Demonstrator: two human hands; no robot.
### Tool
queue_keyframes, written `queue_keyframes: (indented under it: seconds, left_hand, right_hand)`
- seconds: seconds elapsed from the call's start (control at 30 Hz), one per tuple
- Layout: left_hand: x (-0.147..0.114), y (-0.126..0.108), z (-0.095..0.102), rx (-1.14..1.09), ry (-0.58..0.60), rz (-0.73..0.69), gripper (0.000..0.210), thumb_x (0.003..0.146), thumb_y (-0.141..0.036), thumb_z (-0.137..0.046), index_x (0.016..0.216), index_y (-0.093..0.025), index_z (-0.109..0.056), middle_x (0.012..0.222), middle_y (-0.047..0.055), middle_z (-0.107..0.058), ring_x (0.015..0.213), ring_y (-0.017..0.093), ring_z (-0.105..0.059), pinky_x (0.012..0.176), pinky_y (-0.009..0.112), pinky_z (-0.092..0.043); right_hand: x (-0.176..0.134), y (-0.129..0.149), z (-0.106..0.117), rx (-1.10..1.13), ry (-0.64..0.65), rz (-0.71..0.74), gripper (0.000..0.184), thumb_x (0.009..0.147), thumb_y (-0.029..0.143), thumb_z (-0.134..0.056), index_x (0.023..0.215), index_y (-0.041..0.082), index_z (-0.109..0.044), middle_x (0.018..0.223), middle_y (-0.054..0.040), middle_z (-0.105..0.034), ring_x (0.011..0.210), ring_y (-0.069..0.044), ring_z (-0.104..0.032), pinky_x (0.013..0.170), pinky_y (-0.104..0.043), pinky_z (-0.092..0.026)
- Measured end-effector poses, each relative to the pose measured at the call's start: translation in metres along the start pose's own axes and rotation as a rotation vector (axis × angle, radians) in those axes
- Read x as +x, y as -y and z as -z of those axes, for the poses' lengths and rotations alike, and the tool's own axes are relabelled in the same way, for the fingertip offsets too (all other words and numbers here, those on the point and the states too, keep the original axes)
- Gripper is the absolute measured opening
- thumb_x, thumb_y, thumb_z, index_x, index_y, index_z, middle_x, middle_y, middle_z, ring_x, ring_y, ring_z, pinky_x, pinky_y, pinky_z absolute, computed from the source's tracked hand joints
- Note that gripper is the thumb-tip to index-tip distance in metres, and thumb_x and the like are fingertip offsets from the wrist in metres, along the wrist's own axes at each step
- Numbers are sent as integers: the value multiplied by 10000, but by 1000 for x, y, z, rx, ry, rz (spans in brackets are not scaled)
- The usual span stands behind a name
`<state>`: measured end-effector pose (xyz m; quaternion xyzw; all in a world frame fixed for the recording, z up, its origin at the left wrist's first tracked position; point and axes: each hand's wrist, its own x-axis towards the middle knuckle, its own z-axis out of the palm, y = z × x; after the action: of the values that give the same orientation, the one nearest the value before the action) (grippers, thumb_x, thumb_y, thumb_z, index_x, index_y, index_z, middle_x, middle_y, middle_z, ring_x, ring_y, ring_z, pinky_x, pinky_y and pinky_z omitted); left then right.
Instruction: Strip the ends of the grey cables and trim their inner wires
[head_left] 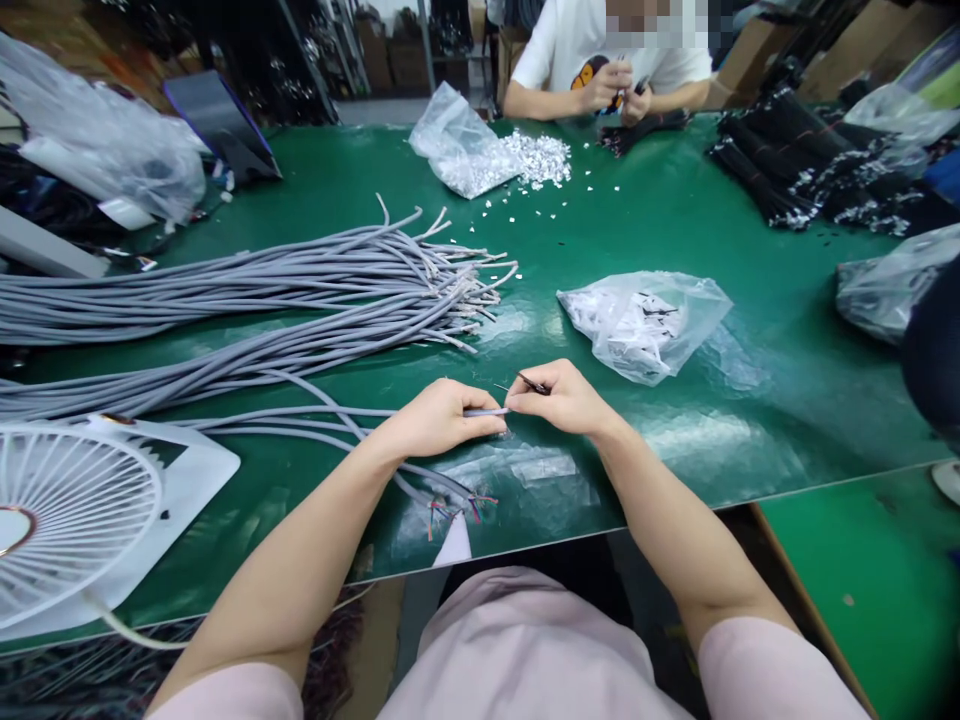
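Note:
My left hand is closed around a grey cable, whose end sticks out past the thumb and index finger toward the right. Against that end my right hand is pinched, with a slim dark tool held between thumb and fingers; its exact kind is hard to make out. A thin wire or tip shows between the two hands. Below them, two more grey cables end in fanned coloured wires. Two large bundles of grey cables lie to the left, their stripped ends pointing right.
A clear bag of white pieces lies right of the cables. Farther back are a spilled bag of small silvery parts and black cable bundles. A white fan stands front left. Across the table a person works with both hands.

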<state>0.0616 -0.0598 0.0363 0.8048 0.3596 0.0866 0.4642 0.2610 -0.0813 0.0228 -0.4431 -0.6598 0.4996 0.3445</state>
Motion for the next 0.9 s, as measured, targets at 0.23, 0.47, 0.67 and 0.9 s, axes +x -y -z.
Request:
queue_keyframes:
  seconds: [0.23,0.47,0.67,0.9]
  left_hand:
    - [-3,-2,1,64,-19,-200,241,789,-346,-637,775,-131,-744,659,27,-679,561,90,-534,532,178,-354]
    - [1,3,2,-255,-388,-49,275,733,-362,-679,834,-113,-735,634,28,-655,512,89,-499,487,191,-371]
    - [12,8,-5,-420,-554,1,302,711,-386,-711,848,-117,-719,595,16,-625,527,95,-532,515,194,-428]
    - [8,4,-4,-307,-374,35,286,717,-392,-697,765,-111,-705,565,15,-615,487,84,-485,468,192,-355]
  right_hand:
    - [7,-9,-8,511,66,-227,129,564,216,-695,562,119,-609,436,55,-492,359,-23,-298,367,-178,-171]
    - [13,-10,-21,748,-98,-109,261,585,322,-769,646,125,-608,387,100,-384,316,-9,-233,359,-187,-151]
    - [12,-12,-29,426,-371,82,267,669,365,-733,624,140,-596,471,69,-412,429,-40,-319,428,-205,-238]
    - [6,-6,-24,118,-518,166,215,749,330,-647,650,142,-617,514,44,-459,477,-58,-339,454,-210,-260]
